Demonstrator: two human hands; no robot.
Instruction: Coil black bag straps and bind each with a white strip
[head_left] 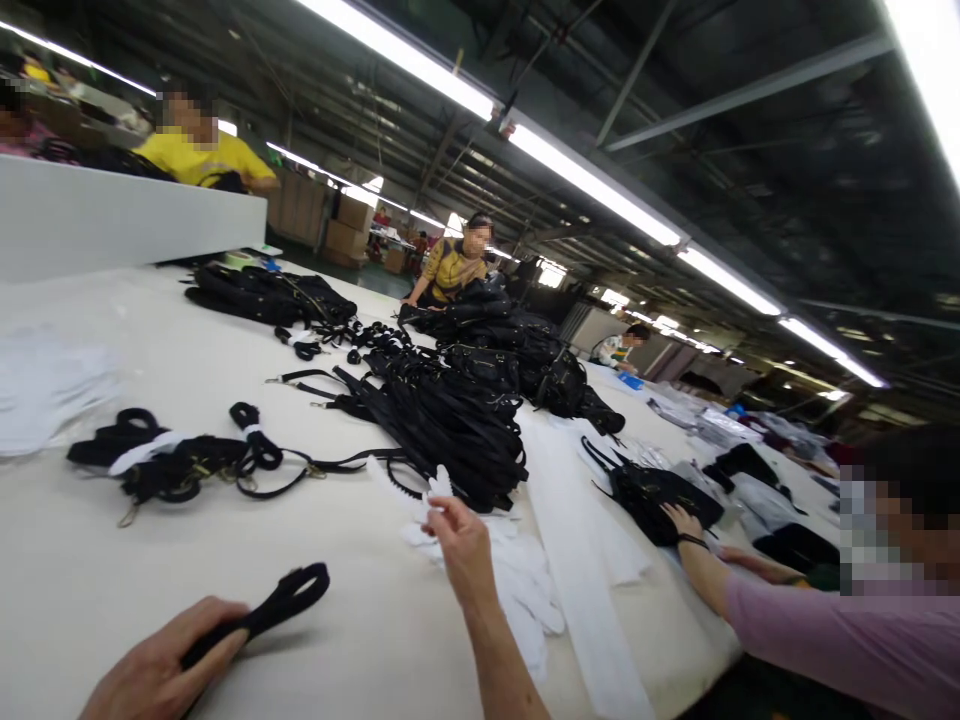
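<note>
At the lower left, my left hand is closed around a folded black strap, whose looped end sticks out past the fingers. My right hand pinches a white strip with a scalloped edge between thumb and fingertips. Under and beside that hand lies a loose pile of similar white strips. Just beyond is a large heap of long black straps, some with metal clips. Farther left on the table rest bundled black straps bound with white bands.
Black bags are heaped at the table's far side. Stacked white sheets lie at the left. A long white strip of material runs toward the front edge. On the right, a co-worker's hand touches a black bag.
</note>
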